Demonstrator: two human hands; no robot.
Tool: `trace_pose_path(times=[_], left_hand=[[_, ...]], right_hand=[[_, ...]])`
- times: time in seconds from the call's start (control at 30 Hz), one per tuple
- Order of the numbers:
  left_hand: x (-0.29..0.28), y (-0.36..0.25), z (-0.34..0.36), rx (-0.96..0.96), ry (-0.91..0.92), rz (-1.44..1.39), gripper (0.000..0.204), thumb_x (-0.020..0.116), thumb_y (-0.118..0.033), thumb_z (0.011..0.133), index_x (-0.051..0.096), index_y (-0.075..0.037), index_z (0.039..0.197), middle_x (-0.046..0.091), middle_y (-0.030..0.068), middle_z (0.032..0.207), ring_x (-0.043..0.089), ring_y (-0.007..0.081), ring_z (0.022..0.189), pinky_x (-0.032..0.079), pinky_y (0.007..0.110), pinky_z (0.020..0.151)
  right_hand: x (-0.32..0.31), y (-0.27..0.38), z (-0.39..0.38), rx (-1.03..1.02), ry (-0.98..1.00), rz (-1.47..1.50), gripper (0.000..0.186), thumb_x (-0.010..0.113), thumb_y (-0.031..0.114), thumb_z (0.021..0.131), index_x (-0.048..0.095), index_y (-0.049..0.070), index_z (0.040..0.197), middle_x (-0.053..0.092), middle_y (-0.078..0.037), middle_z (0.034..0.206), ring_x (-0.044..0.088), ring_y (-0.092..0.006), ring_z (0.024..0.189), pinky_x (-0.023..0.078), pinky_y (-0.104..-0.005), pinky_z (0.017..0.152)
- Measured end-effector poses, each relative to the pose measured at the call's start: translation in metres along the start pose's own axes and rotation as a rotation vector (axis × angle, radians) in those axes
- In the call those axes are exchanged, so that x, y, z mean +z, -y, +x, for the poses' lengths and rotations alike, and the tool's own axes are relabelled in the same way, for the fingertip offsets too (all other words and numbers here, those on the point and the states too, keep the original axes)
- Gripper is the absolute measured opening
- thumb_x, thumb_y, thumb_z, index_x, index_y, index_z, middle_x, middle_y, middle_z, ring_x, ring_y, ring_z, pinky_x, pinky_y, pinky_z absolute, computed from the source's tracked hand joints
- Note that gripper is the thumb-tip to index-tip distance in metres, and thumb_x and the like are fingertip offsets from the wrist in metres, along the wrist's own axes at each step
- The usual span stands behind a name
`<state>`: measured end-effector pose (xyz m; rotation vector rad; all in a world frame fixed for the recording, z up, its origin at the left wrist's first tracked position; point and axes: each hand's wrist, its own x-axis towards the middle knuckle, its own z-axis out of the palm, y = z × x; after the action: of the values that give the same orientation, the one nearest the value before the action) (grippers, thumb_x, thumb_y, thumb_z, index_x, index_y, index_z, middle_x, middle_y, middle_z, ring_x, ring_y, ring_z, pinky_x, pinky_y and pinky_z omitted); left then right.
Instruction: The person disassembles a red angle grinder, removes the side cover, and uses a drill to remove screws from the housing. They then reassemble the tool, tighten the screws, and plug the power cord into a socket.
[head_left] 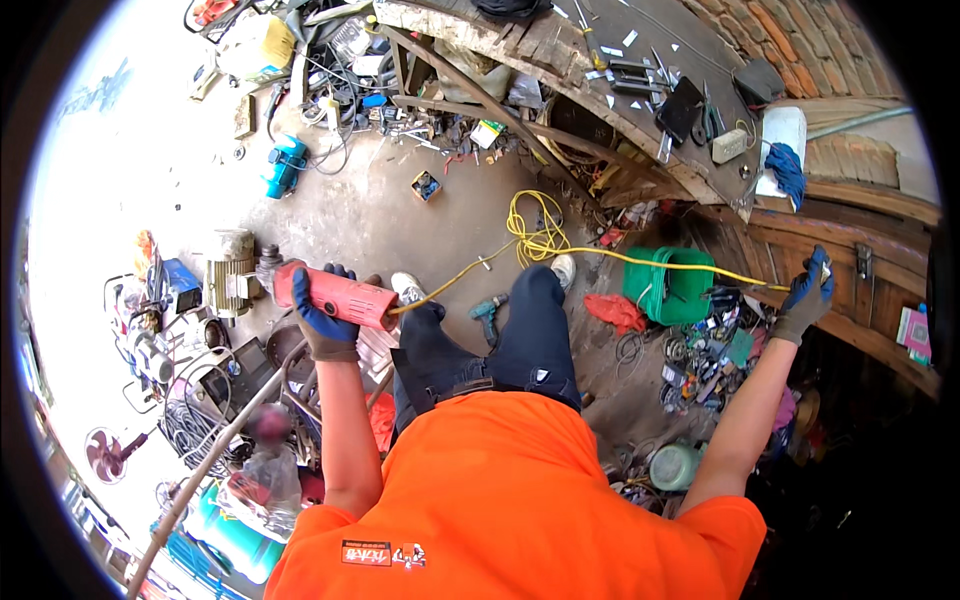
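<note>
My left hand [328, 335], in a blue and grey work glove, is wrapped around a red corded power tool [362, 299] that looks like an angle grinder. The tool lies nearly level, its dark metal head pointing left. From its right end runs a yellow cord [440, 290], which drops into a loose coil on the floor and rises to the right. Out at the far right, my gloved right hand [808, 298] is closed on the cord near its end. Whatever plug is there is hidden by the fingers.
A wooden workbench [560, 70] with hand tools stands at the back right. Beside my right arm are a green bin [670, 287] and piled scrap. A teal drill [488, 312] lies between my feet. Motors [231, 271], a blue motor [285, 167] and cables clutter the left.
</note>
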<state>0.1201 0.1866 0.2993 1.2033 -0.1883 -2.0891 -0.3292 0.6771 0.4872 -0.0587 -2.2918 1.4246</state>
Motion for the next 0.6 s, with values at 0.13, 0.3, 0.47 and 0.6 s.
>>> trace_pose_path(times=[0.13, 0.3, 0.47, 0.6], left_hand=[[-0.004, -0.063, 0.012, 0.075, 0.075, 0.074, 0.043, 0.07, -0.04, 0.084, 0.06, -0.003, 0.102, 0.066, 0.0126, 0.095, 0.065, 0.0282, 0.089, 0.053, 0.044, 0.089], [0.009, -0.114, 0.021, 0.1, 0.11, 0.064, 0.052, 0.071, -0.042, 0.083, 0.054, -0.004, 0.114, 0.064, 0.0146, 0.101, 0.063, 0.033, 0.093, 0.051, 0.049, 0.092], [0.04, -0.13, -0.002, 0.095, 0.215, 0.05, 0.051, 0.069, -0.043, 0.084, 0.055, -0.004, 0.114, 0.066, 0.0154, 0.099, 0.064, 0.0345, 0.094, 0.052, 0.049, 0.091], [0.077, -0.126, -0.028, -0.016, 0.366, 0.002, 0.058, 0.066, -0.047, 0.085, 0.054, -0.004, 0.123, 0.067, 0.0174, 0.108, 0.063, 0.0386, 0.102, 0.056, 0.045, 0.086]], right_hand=[[0.011, 0.069, -0.052, -0.148, 0.029, -0.128, 0.027, 0.072, 0.022, 0.088, 0.071, 0.003, 0.108, 0.062, 0.001, 0.08, 0.037, -0.0012, 0.053, 0.026, -0.022, 0.046], [0.0, 0.062, -0.086, -0.251, 0.18, -0.106, 0.03, 0.068, 0.011, 0.091, 0.065, -0.001, 0.118, 0.066, -0.004, 0.108, 0.06, -0.0076, 0.091, 0.05, -0.0219, 0.076], [0.057, 0.055, -0.177, -0.004, 0.563, -0.09, 0.033, 0.071, 0.013, 0.087, 0.065, 0.002, 0.118, 0.065, -0.005, 0.115, 0.062, -0.0136, 0.098, 0.05, -0.0275, 0.087], [0.178, 0.038, -0.304, -0.236, 1.199, -0.087, 0.078, 0.086, 0.033, 0.068, 0.052, 0.01, 0.134, 0.064, -0.016, 0.12, 0.063, -0.029, 0.108, 0.051, -0.0386, 0.092]])
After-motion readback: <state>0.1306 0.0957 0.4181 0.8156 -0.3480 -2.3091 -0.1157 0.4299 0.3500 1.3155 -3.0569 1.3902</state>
